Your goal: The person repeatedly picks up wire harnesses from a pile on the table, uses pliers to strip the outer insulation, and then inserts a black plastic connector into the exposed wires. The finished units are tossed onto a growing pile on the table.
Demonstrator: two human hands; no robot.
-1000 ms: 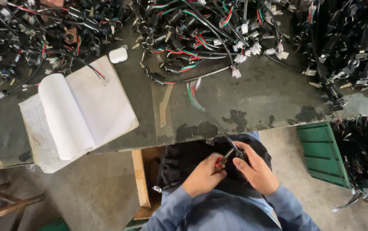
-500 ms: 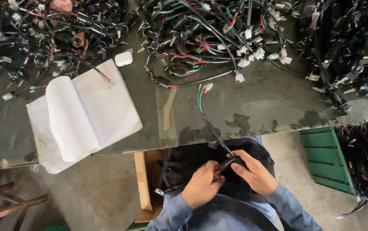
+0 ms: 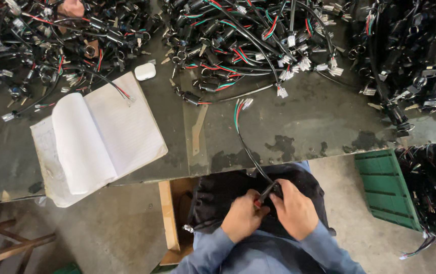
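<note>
Left hand and right hand close together over the lap, both clamped on the black end of a cable. Cable running up from the fingers onto the table, its red, green and white wires splayed there. Open notebook off to the left, small white case above it, heaps of wiring along the far edge, green crate at right.

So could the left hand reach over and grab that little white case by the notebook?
Probably not right away. The left hand is busy pinching a black cable together with the right hand in the lap. The white case sits far across the table, beyond the notebook.
</note>
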